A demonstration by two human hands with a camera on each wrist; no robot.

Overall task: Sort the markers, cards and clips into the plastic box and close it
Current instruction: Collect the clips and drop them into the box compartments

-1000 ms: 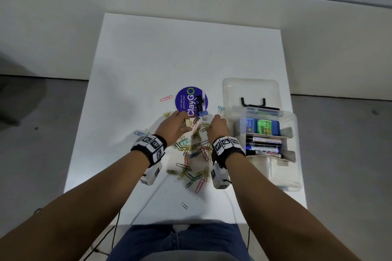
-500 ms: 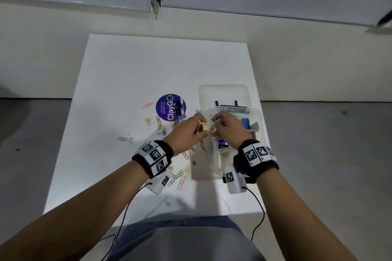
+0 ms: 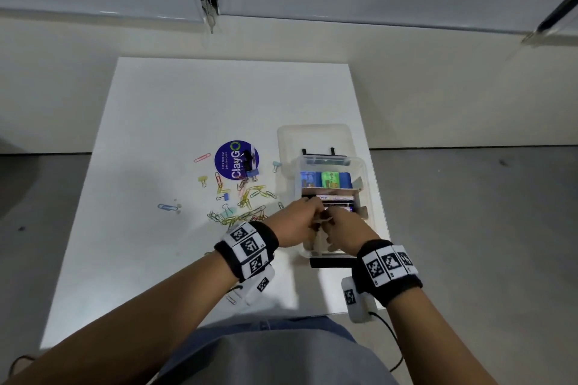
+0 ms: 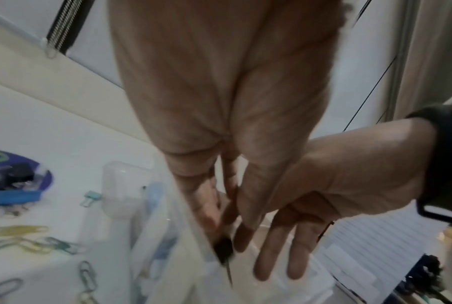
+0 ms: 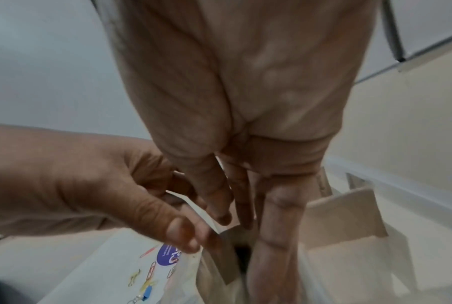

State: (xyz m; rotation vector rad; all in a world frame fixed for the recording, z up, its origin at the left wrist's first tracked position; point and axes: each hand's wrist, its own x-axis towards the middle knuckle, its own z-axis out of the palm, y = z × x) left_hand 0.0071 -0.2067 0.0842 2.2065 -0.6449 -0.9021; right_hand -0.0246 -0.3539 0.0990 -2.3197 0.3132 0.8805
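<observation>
my left hand [image 3: 294,222] & right hand [image 3: 347,225] meet over the plastic box [image 3: 364,172] near compartment, fingers spread downward to drop clips in; a dark clip falling by left fingers. most clips [image 3: 247,200] on worktop [image 3: 175,122].

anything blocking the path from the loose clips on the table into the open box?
Nothing visible does. The coloured paper clips lie on the white table just left of the clear plastic box, whose lid is off behind it. Only the left hand and right hand hover over the near compartment.
</observation>
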